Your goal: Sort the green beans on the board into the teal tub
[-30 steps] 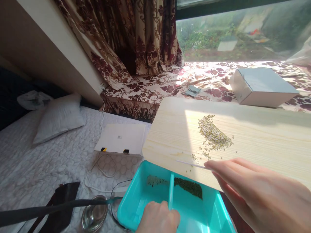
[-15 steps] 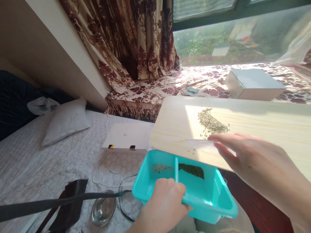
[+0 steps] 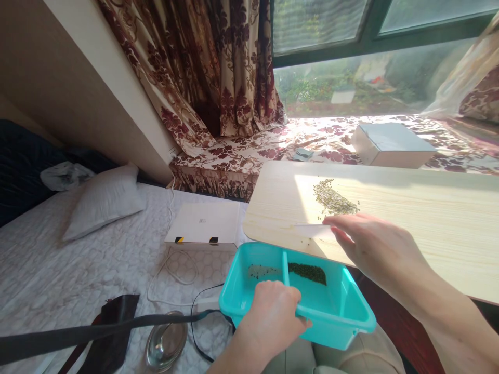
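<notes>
My left hand [image 3: 273, 317] grips the near rim of a turquoise two-compartment tray [image 3: 343, 306], held just below the near edge of a light wooden table [image 3: 409, 218]. The tray's right compartment holds a patch of green beans [image 3: 307, 272]; the left compartment holds a few. My right hand [image 3: 370, 244] rests over the table edge, fingers pinched on a thin white card [image 3: 312, 228]. A pile of small green beans [image 3: 331, 200] lies on the table just beyond the card, with a few loose ones beside it.
A white box [image 3: 390, 145] sits on the floral window seat [image 3: 241, 150] behind the table. To the left is a bed with a pillow [image 3: 103, 200], a flat white box [image 3: 202, 223], cables, a metal bowl [image 3: 166, 345] and a dark strap [image 3: 78, 335].
My left hand has shifted its grip to the tray's near rim and drawn the tray slightly toward me. My right hand with the card has moved farther onto the table, toward the bean pile.
</notes>
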A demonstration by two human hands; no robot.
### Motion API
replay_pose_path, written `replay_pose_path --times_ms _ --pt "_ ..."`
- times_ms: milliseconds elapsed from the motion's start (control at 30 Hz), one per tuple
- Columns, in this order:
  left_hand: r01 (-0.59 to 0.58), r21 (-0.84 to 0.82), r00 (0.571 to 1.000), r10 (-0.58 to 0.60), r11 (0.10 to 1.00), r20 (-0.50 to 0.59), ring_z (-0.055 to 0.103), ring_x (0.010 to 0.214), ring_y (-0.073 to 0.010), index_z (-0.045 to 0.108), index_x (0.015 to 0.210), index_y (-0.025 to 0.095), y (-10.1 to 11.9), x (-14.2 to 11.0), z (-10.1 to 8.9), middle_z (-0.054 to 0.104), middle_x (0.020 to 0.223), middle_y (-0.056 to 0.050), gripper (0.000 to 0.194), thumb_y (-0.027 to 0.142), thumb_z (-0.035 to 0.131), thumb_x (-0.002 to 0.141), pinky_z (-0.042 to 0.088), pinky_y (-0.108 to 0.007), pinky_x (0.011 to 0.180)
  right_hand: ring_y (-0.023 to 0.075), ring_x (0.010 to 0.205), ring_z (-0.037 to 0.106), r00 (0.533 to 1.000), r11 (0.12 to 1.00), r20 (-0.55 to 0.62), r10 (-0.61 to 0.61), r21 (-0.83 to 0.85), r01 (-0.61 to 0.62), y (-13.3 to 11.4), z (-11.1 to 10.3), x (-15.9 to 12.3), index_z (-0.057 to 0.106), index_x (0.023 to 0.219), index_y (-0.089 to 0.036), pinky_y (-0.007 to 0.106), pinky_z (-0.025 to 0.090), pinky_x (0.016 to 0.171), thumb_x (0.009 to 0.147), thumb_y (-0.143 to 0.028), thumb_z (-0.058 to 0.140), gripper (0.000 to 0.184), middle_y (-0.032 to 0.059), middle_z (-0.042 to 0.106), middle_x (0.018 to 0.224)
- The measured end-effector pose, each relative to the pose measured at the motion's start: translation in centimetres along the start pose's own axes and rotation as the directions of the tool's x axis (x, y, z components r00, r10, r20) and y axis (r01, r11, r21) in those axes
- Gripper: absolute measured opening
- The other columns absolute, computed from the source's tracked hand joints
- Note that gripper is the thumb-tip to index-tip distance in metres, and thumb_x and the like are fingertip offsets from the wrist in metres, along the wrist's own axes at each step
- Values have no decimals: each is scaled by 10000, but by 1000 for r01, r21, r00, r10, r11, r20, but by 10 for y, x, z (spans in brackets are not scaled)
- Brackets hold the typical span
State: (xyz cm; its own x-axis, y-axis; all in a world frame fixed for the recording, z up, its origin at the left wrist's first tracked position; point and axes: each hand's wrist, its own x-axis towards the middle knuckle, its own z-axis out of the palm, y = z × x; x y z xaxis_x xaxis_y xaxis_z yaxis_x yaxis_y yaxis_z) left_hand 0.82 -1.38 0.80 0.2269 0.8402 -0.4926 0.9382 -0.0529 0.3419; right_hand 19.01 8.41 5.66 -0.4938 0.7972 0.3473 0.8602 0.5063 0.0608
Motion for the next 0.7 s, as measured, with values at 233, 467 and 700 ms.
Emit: replay_pose_path --times_ms 233,467,700 --pt "-7 5 1000 7 1000 -15 685 894 -306 703 805 221 0 3 2 739 861 -67 283 504 713 812 449 -322 684 186 601 646 999 994 -26 -35 101 38 3 -5 -5 739 908 -272 266 347 472 877 -221 455 290 27 754 768" --pt "3 21 1000 -2 1000 -27 690 871 -291 695 780 221 2 3 0 737 839 -53 278 496 724 808 411 -311 636 188 624 658 998 994 -37 -56 87 59 6 -2 -10 734 884 -260 265 365 474 869 -194 456 286 28 762 785" --pt "7 12 1000 -6 1000 -27 690 877 -282 698 779 227 2 2 -2 739 845 -49 268 492 725 806 405 -305 636 176 572 629 994 992 -102 -45 111 57 2 -1 -9 732 928 -255 257 354 458 899 -225 441 295 26 722 695"
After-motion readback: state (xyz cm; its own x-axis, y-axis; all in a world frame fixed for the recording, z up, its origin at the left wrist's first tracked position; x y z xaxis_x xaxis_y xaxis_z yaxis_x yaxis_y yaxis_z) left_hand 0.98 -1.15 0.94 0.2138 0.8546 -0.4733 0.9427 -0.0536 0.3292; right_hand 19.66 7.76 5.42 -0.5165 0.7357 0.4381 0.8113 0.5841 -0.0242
